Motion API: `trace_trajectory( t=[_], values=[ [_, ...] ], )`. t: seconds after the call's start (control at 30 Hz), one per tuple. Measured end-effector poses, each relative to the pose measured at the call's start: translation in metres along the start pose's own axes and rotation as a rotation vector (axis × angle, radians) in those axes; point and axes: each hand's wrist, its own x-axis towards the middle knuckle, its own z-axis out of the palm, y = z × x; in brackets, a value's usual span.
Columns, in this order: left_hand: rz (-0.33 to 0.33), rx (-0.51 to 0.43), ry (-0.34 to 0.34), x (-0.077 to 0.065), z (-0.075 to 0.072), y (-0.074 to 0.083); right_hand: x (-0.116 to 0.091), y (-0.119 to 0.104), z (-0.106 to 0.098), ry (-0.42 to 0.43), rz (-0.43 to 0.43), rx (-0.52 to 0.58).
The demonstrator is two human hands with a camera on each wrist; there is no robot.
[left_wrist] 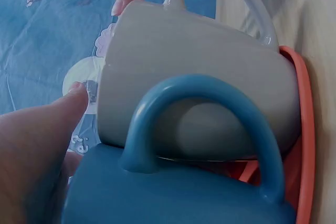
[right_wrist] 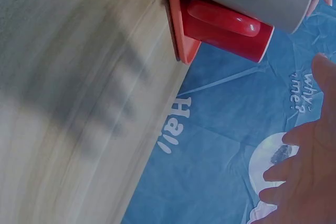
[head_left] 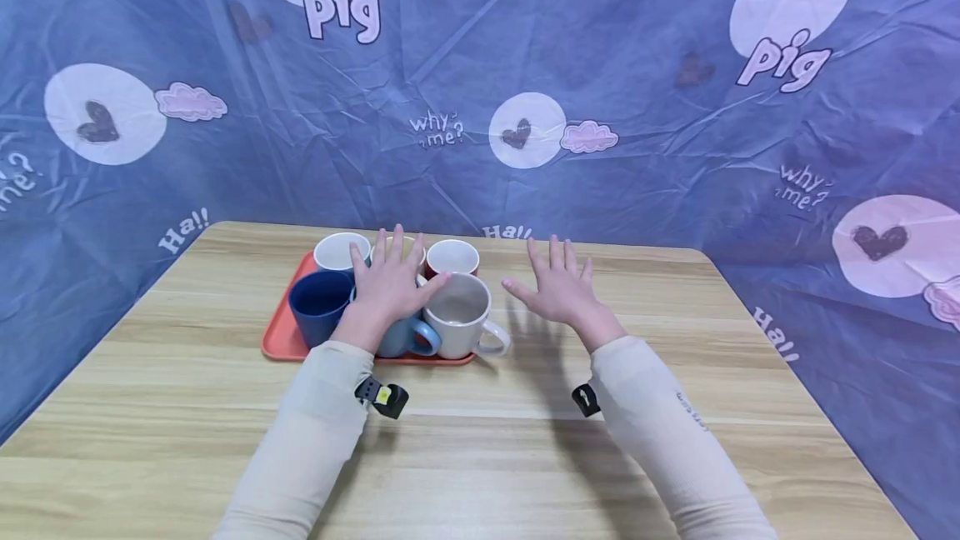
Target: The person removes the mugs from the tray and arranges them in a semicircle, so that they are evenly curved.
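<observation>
An orange-red tray (head_left: 279, 342) carries several mugs in two rows. My left hand (head_left: 386, 283) hovers over them with fingers spread, hiding much of a light blue mug (left_wrist: 142, 192). To its left stands a navy mug (head_left: 315, 311); to its right, a light grey mug (head_left: 459, 315) with its handle pointing right. The back row has a white-lined mug (head_left: 341, 252), a mug with a yellowish inside partly behind my fingers, and a red mug (right_wrist: 226, 30) with a white inside. My right hand (head_left: 561, 290), fingers also spread, is in the air right of the tray, holding nothing.
The tray stands left of centre toward the far side of a wood-grain table (head_left: 465, 473). Behind and beside the table hangs a blue printed cloth (head_left: 450, 40). Each wrist wears a black strap; the left strap (head_left: 382, 396) carries a small yellow mark.
</observation>
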Motion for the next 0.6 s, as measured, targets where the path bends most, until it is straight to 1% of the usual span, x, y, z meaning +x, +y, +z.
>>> trace_trajectory(
  t=[0.27,0.4,0.6],
  values=[
    [-0.002,0.012,-0.010,0.001,-0.012,-0.003,-0.002,-0.001,-0.014,0.030,-0.013,0.003],
    [-0.006,0.009,-0.006,0.000,-0.019,-0.010,-0.003,-0.002,-0.025,0.032,-0.014,0.017],
    [-0.027,-0.017,-0.004,-0.004,-0.030,-0.024,-0.003,-0.002,-0.036,0.036,-0.018,-0.015]
  ],
)
